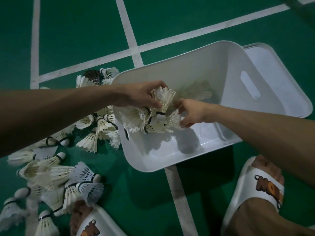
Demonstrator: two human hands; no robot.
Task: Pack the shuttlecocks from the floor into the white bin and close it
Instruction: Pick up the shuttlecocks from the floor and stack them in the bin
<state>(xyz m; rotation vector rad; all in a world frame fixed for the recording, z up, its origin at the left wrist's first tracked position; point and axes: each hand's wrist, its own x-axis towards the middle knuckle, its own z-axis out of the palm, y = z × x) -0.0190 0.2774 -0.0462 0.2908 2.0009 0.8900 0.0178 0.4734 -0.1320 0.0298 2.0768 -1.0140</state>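
The white bin stands open on the green floor, with a cluster of white feather shuttlecocks piled against its left wall. My left hand reaches over the bin's left rim and grips a bunch of shuttlecocks from above. My right hand comes in from the right and pinches one shuttlecock at the pile's edge. Many more shuttlecocks lie scattered on the floor left of the bin. The bin's white lid lies behind and right of the bin.
My two feet in white slippers stand at the bottom, one right of the bin's near corner and one by the floor pile. White court lines cross the green floor. A dark-feathered shuttlecock lies at the far end of the pile.
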